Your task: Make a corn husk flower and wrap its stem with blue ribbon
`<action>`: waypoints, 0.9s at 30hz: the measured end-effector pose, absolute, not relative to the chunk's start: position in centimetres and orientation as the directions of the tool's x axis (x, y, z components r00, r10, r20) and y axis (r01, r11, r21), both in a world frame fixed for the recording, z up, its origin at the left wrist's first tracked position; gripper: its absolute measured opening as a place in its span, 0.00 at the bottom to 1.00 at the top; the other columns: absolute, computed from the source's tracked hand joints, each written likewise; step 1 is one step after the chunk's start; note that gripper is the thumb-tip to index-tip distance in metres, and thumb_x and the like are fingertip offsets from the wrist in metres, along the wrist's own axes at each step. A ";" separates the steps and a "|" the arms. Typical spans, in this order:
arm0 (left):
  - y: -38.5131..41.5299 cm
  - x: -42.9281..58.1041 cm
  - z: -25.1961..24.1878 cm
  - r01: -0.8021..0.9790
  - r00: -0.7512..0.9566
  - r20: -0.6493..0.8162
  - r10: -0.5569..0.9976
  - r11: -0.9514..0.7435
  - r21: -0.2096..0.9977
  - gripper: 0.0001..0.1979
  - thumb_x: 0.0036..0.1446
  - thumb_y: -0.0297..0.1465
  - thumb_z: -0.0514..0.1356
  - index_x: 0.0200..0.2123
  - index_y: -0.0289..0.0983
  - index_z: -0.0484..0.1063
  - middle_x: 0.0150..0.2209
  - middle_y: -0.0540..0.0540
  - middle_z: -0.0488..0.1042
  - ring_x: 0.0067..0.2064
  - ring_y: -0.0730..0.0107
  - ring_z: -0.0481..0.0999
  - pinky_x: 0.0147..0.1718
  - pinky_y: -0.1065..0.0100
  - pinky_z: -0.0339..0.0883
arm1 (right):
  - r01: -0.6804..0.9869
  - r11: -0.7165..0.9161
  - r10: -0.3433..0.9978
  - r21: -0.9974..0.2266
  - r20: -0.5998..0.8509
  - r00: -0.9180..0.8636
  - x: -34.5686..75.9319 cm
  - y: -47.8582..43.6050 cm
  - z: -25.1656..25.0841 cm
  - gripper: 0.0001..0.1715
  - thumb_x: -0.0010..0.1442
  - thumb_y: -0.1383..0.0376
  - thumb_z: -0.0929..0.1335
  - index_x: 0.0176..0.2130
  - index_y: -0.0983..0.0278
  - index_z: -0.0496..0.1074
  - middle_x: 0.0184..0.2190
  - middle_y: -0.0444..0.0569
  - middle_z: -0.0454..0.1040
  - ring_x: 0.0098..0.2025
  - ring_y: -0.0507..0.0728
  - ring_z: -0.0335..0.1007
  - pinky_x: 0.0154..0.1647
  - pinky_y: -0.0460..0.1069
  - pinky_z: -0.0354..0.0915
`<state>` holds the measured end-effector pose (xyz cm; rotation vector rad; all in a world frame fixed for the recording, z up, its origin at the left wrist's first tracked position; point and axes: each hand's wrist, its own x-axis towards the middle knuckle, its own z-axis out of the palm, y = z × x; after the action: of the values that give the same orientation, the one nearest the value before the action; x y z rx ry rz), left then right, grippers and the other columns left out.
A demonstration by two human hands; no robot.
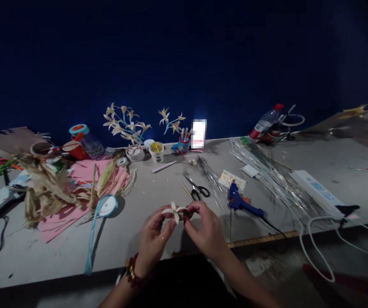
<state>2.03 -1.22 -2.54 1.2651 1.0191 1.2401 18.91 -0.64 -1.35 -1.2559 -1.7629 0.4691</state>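
Note:
My left hand and my right hand meet over the table's near edge. Both pinch a small cream husk flower with pointed petals between their fingertips. The left wrist wears a red bead bracelet. Just beyond the hands lie black-handled scissors and a thin wooden stick. A blue glue gun rests to the right of the hands.
Dried corn husks and pink paper lie at left, beside a light blue ribbon roll. Finished husk flowers and small cups stand at the back. A white power strip, cables and clear wrapped sticks lie at right.

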 end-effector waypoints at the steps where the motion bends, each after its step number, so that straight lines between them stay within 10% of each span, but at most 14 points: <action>1: -1.3 2.0 -2.5 -0.096 0.108 0.102 0.989 -0.092 0.991 0.08 0.61 0.34 0.62 0.39 0.36 0.76 0.45 0.37 0.80 0.50 0.54 0.78 0.52 0.57 0.69 | 0.574 0.447 0.873 -0.687 0.475 -0.112 19.0 -0.7 -1.4 0.12 0.56 0.74 0.66 0.40 0.61 0.66 0.32 0.46 0.74 0.34 0.57 0.73 0.38 0.50 0.68; 10: -1.8 1.6 -2.2 -0.106 0.052 0.049 0.997 -0.044 0.993 0.10 0.58 0.38 0.65 0.35 0.35 0.78 0.37 0.40 0.82 0.40 0.58 0.81 0.43 0.63 0.74 | 0.585 0.552 0.824 -0.595 0.497 -0.272 19.8 -0.8 -1.2 0.17 0.58 0.74 0.66 0.47 0.60 0.67 0.38 0.50 0.77 0.39 0.59 0.75 0.42 0.53 0.72; 20: -1.4 1.2 -2.2 -0.050 0.072 0.090 0.993 -0.086 0.995 0.09 0.60 0.37 0.63 0.35 0.36 0.77 0.40 0.39 0.83 0.45 0.56 0.81 0.47 0.61 0.73 | 0.958 0.020 0.965 -0.288 0.256 0.057 38.3 1.4 -6.5 0.28 0.51 0.66 0.66 0.53 0.66 0.68 0.56 0.63 0.70 0.57 0.72 0.67 0.58 0.66 0.64; 27: -1.5 1.6 -2.1 0.003 0.098 0.114 0.989 -0.115 0.993 0.10 0.61 0.38 0.62 0.37 0.37 0.78 0.41 0.39 0.83 0.45 0.56 0.81 0.47 0.61 0.73 | 0.939 0.140 0.986 -0.315 0.136 -0.101 40.7 3.1 -8.4 0.23 0.50 0.65 0.66 0.47 0.65 0.72 0.57 0.62 0.71 0.59 0.67 0.68 0.60 0.61 0.62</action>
<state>1.57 -1.54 -2.13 1.3444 1.0864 1.2153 40.65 3.06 -8.39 -1.8642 -2.1120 0.2126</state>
